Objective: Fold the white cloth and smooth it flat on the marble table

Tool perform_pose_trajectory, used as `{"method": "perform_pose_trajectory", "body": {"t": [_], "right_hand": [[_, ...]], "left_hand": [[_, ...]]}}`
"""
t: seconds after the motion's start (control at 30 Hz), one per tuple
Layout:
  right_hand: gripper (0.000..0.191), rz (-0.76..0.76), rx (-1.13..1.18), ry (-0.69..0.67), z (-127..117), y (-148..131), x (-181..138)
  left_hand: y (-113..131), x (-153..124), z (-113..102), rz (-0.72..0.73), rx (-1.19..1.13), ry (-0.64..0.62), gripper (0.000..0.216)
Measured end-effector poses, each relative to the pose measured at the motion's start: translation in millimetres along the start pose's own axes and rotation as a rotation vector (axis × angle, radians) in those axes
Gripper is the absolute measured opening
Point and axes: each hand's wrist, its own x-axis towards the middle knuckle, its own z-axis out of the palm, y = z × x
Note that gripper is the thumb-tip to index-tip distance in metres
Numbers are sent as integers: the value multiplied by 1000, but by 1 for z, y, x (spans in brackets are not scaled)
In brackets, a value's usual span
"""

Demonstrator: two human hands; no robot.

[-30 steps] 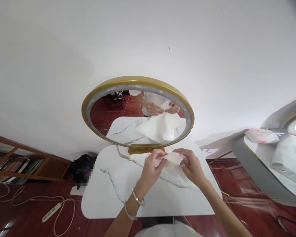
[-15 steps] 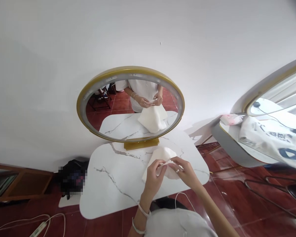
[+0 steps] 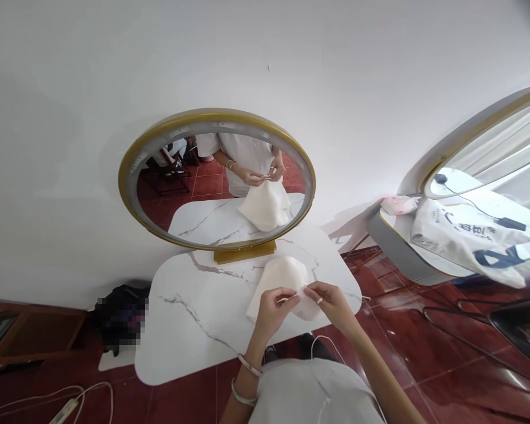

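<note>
A cream-white piece of soft cloth (image 3: 280,274) stands in a peaked heap on the marble-patterned white table (image 3: 176,335). My left hand (image 3: 276,309) is closed in a pinch at the cloth's near upper edge. Close beside it, my right hand (image 3: 331,300), with a ring on one finger, pinches the same edge between thumb and forefinger. A small gap separates the fingertips of the two hands. The oval gold-framed mirror (image 3: 221,191) reflects both hands at the top of the cloth.
The mirror stands on a gold base (image 3: 244,252) against the wall. On a second table (image 3: 393,247) at right lie a printed white bag (image 3: 459,229) and a pinkish packet (image 3: 398,205). A black bag (image 3: 119,315) and a power strip (image 3: 64,412) are on the left floor.
My fingertips have drawn slightly apart along the cloth's edge, both hands still pinching. The whole view has shifted a little, so the table and mirror appear further left.
</note>
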Motion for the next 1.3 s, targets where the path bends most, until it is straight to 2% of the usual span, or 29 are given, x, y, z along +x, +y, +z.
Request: {"method": "perform_pose_trajectory", "body": {"t": [0.4, 0.57, 0.67, 0.73, 0.87, 0.97, 1.07, 1.13, 1.2, 1.3], "right_hand": [[36, -55, 134, -76, -36, -7, 16], [33, -96, 89, -99, -45, -11, 15], [28, -130, -11, -115, -52, -14, 15], [23, -161, -168, -139, -57, -20, 16], [17, -286, -404, -128, -67, -46, 19], [19, -389, -403, -40, -77, -72, 21], [18, -434, -356, 99, -91, -90, 27], [21, -420, -251, 214, -103, -95, 35], [31, -407, -105, 320, -115, -95, 44], [40, -408, 54, 426, -132, -92, 55]], "left_hand": [[19, 10, 28, 115, 67, 59, 25], [25, 8, 39, 172, 182, 84, 21], [26, 5, 45, 224, 220, 103, 20], [26, 3, 48, 275, 245, 112, 20], [30, -2, 51, 348, 330, 90, 18], [30, -5, 42, 359, 469, 35, 19], [25, -8, 21, 299, 553, 29, 23], [21, -10, 3, 223, 582, 53, 26], [20, -9, -15, 160, 579, 76, 31], [31, -6, -35, 162, 508, 172, 34]]}}
